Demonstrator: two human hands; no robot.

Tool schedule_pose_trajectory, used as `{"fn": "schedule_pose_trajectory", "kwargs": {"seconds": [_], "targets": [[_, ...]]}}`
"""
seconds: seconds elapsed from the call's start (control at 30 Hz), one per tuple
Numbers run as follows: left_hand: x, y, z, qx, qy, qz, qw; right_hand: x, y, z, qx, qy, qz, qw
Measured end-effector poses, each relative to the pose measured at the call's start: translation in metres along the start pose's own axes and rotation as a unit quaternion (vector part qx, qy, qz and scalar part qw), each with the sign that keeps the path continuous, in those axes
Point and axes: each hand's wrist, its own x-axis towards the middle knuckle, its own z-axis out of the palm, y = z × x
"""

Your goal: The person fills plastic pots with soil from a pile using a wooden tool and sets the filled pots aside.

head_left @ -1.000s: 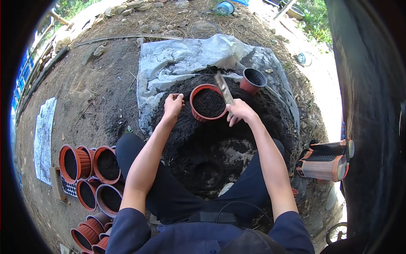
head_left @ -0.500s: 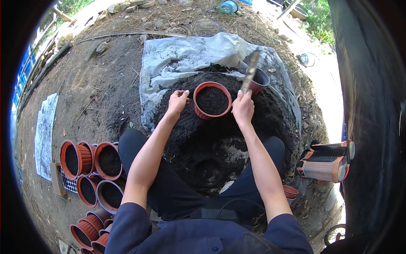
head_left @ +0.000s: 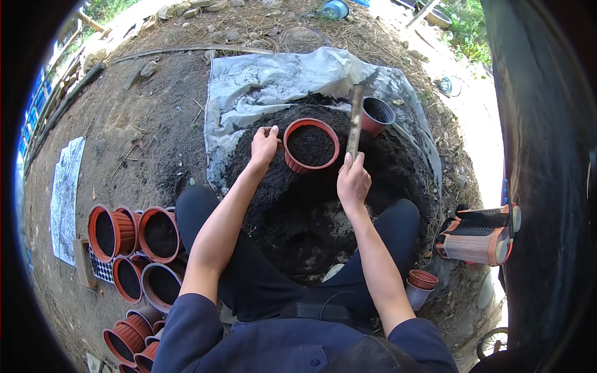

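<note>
A ribbed terracotta-coloured pot (head_left: 298, 165) filled with dark soil stands on the soil heap (head_left: 267, 186) in the centre. Close by its left side is my left hand (head_left: 266, 146), its fingers curled; whether they pinch anything is too small to tell. My right hand (head_left: 354, 180), just to the pot's lower right, is closed round the lower end of a flat wooden stick (head_left: 355, 118). The stick points up and away, slightly blurred. Behind it, a second pot (head_left: 377, 116) with a black rim leans on the heap.
Several soil-filled pots (head_left: 160, 235) are grouped at the lower left beside a seedling tray (head_left: 102, 267). A white sheet (head_left: 280, 74) lies under the heap's far side. Two small nested pots (head_left: 421, 283) stand by my right knee, near an orange-and-black object (head_left: 476, 236).
The stick has swung from over the pot's right rim to its right, then stands more upright. My right hand has moved lower, and my left hand has shifted slightly towards the pot.
</note>
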Motion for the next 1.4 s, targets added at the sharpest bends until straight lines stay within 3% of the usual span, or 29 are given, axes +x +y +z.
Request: {"fn": "schedule_pose_trajectory", "kwargs": {"seconds": [0.03, 0.13, 0.23, 0.3, 0.37, 0.5, 0.63, 0.7, 0.77, 0.97, 1.03, 1.07, 1.2, 1.3, 1.33, 1.4], "targets": [[-0.002, 0.003, -0.001, -0.006, 0.009, 0.006, 1.000, -0.008, 0.002, 0.005, 0.074, 0.034, 0.005, 0.997], [-0.004, 0.009, -0.005, -0.013, 0.014, -0.005, 1.000, -0.017, 0.010, 0.017, -0.133, -0.173, -0.089, 0.972], [0.001, 0.008, -0.010, -0.015, 0.020, -0.013, 1.000, -0.011, 0.001, 0.004, -0.069, -0.103, -0.056, 0.991], [-0.003, 0.011, -0.012, -0.031, 0.025, -0.023, 0.999, -0.007, -0.016, -0.010, -0.001, 0.001, -0.030, 1.000], [-0.003, 0.016, -0.012, -0.036, 0.031, -0.001, 0.999, -0.003, -0.015, -0.006, 0.032, 0.073, -0.066, 0.995], [-0.001, 0.017, -0.014, -0.046, 0.026, 0.006, 0.999, -0.004, 0.006, 0.029, -0.145, -0.133, -0.101, 0.975], [-0.007, 0.014, -0.018, -0.054, 0.021, -0.011, 0.998, -0.004, -0.015, 0.009, -0.049, -0.025, -0.023, 0.998], [-0.005, 0.017, -0.018, -0.051, 0.021, -0.002, 0.998, -0.009, -0.013, 0.015, -0.035, 0.036, -0.051, 0.997], [-0.001, 0.013, -0.016, -0.051, 0.015, 0.000, 0.999, -0.014, 0.004, 0.038, -0.175, -0.120, -0.116, 0.970], [-0.003, 0.012, -0.017, -0.044, 0.017, -0.015, 0.999, -0.011, -0.032, 0.011, -0.036, -0.037, -0.028, 0.998], [-0.001, 0.013, -0.014, -0.032, 0.019, -0.013, 0.999, -0.014, -0.021, 0.029, -0.123, -0.076, -0.137, 0.980], [0.005, 0.007, -0.014, -0.025, 0.014, -0.024, 0.999, -0.017, 0.008, 0.059, -0.173, -0.145, -0.159, 0.961], [-0.003, 0.010, -0.013, -0.060, 0.032, -0.030, 0.997, -0.005, -0.039, 0.014, -0.063, -0.057, -0.078, 0.993], [0.001, 0.006, -0.010, -0.027, 0.022, -0.020, 0.999, -0.011, -0.034, 0.028, -0.065, -0.077, -0.108, 0.989], [0.004, 0.002, -0.008, -0.007, 0.021, -0.016, 1.000, -0.011, -0.023, 0.039, -0.130, -0.158, -0.142, 0.969], [0.003, -0.003, -0.005, 0.033, 0.013, 0.010, 0.999, -0.010, -0.016, 0.046, -0.093, -0.152, -0.085, 0.980]]}}
